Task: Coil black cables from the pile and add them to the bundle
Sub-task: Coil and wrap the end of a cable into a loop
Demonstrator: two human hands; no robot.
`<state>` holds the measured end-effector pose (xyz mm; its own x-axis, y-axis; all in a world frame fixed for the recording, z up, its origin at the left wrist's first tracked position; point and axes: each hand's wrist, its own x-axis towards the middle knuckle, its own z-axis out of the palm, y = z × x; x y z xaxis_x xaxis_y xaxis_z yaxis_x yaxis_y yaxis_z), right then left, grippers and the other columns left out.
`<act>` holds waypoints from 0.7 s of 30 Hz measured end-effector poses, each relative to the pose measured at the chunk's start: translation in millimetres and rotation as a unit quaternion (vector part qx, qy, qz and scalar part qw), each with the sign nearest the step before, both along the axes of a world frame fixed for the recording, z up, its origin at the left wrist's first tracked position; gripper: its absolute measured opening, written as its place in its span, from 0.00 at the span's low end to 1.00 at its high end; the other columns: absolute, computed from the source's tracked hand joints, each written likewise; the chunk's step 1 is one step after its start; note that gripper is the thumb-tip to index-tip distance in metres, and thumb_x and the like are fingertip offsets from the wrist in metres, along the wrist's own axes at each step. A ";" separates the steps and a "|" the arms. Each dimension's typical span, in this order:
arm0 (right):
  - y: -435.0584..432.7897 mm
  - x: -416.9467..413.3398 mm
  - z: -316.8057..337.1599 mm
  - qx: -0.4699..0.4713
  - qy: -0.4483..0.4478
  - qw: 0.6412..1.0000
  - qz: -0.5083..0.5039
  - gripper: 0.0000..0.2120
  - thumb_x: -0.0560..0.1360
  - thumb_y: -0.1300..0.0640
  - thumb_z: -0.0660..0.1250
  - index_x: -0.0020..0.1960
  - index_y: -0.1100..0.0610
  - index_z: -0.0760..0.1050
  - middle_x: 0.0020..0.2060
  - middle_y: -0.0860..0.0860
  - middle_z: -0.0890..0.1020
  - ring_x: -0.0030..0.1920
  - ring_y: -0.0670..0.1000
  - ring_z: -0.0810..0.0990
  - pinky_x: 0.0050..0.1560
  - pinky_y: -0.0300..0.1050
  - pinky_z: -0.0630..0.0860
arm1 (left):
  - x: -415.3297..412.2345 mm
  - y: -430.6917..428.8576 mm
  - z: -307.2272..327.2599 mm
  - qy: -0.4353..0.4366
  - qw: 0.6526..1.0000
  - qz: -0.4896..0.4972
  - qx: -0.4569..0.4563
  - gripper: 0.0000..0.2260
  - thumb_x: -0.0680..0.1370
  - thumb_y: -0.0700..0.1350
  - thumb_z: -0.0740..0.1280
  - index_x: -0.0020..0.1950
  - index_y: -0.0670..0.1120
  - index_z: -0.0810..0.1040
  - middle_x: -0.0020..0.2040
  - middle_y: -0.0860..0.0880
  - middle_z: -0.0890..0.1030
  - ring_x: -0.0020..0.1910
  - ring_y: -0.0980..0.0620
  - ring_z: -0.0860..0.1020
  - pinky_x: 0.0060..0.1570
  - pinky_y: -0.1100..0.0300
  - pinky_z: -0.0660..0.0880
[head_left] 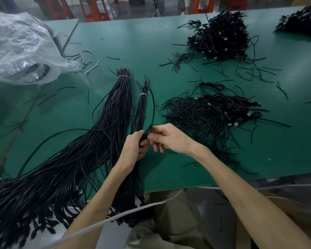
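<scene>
Two hands meet in the head view, over the near middle of a green table (115, 42). The left hand (133, 150) has its fingers curled round the small bundle (142, 112) of black cables and grips it partway along. This bundle runs from the near table edge, by the person's lap, out to a white tie (142, 94) close to its far tips. The right hand (169, 139) touches the bundle just right of the left hand. Its thumb and forefinger pinch a single cable (153, 108), which arcs away along the bundle's right side and ends near the tie. The other fingers of this hand are loosely curled underneath.

Just left of the small bundle lies a large bundle (97, 141), banded at its far end by a second tie (123, 76). It fans out toward the near left and hangs over the table edge. Near, to the right of the hands, sits the pile (210, 112) of loose, tangled black cables. A second heap (221, 36) lies farther off on the right, and a third heap (302, 20) is at the far right corner. Short black offcuts (258, 72) are scattered between them. A crumpled clear plastic bag (20, 47) rests at the far left. Red stools (93, 9) stand beyond the far edge. A pale cord (115, 220) crosses the lap at the near edge.
</scene>
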<state>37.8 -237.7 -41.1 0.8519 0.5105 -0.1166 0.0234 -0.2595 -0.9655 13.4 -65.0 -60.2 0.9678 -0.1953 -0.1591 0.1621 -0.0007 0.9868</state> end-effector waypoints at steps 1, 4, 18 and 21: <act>1.2 -1.9 -2.0 0.005 -0.013 1.000 -0.011 0.13 0.84 0.58 0.64 0.43 0.63 0.77 0.32 0.53 0.81 0.31 0.56 0.78 0.32 0.42 0.73 | 0.1 0.1 -0.4 0.000 1.000 0.001 -0.002 0.19 0.80 0.54 0.55 0.28 0.54 0.65 0.24 0.56 0.59 0.22 0.56 0.54 0.21 0.64 0.52; 6.8 -11.9 -8.6 -0.001 -0.064 0.996 -0.059 0.14 0.84 0.55 0.65 0.42 0.61 0.77 0.30 0.54 0.80 0.31 0.54 0.77 0.34 0.44 0.73 | 0.4 0.0 -1.0 0.008 1.000 0.014 -0.007 0.19 0.79 0.55 0.56 0.27 0.54 0.66 0.24 0.56 0.59 0.22 0.56 0.54 0.20 0.64 0.52; 13.0 -33.8 -7.7 -0.126 -0.236 0.949 -0.168 0.15 0.85 0.53 0.60 0.41 0.58 0.72 0.32 0.47 0.77 0.30 0.47 0.72 0.34 0.50 0.71 | -0.9 2.9 8.1 -0.055 0.997 -0.024 0.045 0.23 0.88 0.53 0.55 0.39 0.43 0.75 0.29 0.45 0.74 0.23 0.48 0.70 0.22 0.60 0.67; 0.2 -30.1 -3.8 -0.103 -0.214 0.959 -0.154 0.16 0.85 0.54 0.62 0.40 0.60 0.73 0.28 0.45 0.72 0.28 0.45 0.69 0.32 0.40 0.65 | -0.8 9.5 14.5 -0.064 0.992 -0.086 0.065 0.22 0.88 0.52 0.56 0.39 0.45 0.77 0.30 0.46 0.74 0.25 0.47 0.69 0.25 0.60 0.67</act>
<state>7.7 -237.5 -44.9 0.9510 0.2302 0.2066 0.2979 -0.5024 -0.8117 12.5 -55.5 -45.7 0.9357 -0.3455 -0.0709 0.0211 -0.1459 0.9891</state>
